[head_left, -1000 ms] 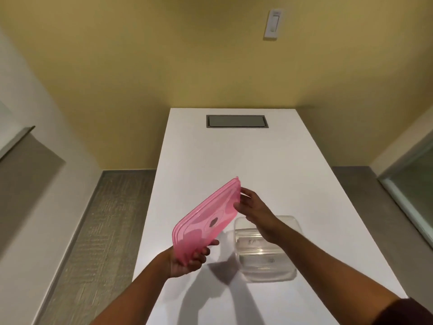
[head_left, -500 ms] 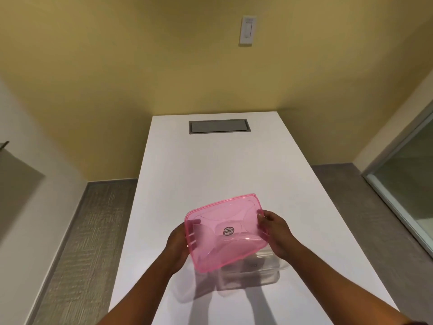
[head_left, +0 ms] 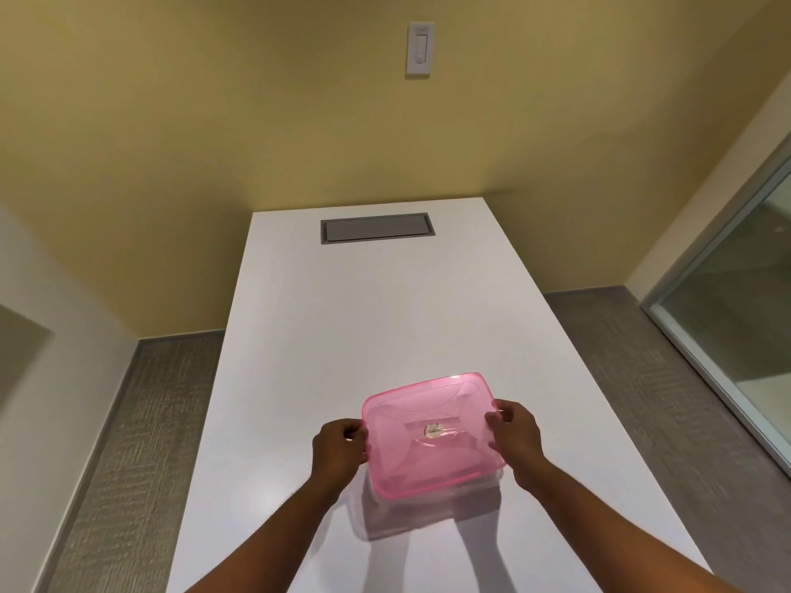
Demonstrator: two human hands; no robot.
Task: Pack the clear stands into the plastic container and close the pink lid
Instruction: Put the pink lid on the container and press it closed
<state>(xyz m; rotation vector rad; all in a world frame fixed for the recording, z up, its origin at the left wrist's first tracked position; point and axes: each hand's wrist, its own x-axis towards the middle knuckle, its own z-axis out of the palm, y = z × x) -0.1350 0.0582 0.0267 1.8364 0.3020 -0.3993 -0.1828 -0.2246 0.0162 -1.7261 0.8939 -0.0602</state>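
Note:
The translucent pink lid (head_left: pixel 432 434) lies flat over the clear plastic container (head_left: pixel 428 505), which stands on the white table (head_left: pixel 364 327) near its front. My left hand (head_left: pixel 340 451) grips the lid's left edge. My right hand (head_left: pixel 513 438) grips its right edge. A small round sticker shows at the lid's centre. Faint clear shapes show through the lid; the clear stands cannot be made out separately.
A grey rectangular hatch (head_left: pixel 376 227) is set into the far end of the table. A yellow wall with a white switch (head_left: pixel 420 48) stands behind. Grey carpet runs along both sides, and a glass panel (head_left: pixel 736 327) is at the right.
The lid went from tilted up in my left hand, to the left of the container, to level over the container with both hands on its edges. The camera view shifted.

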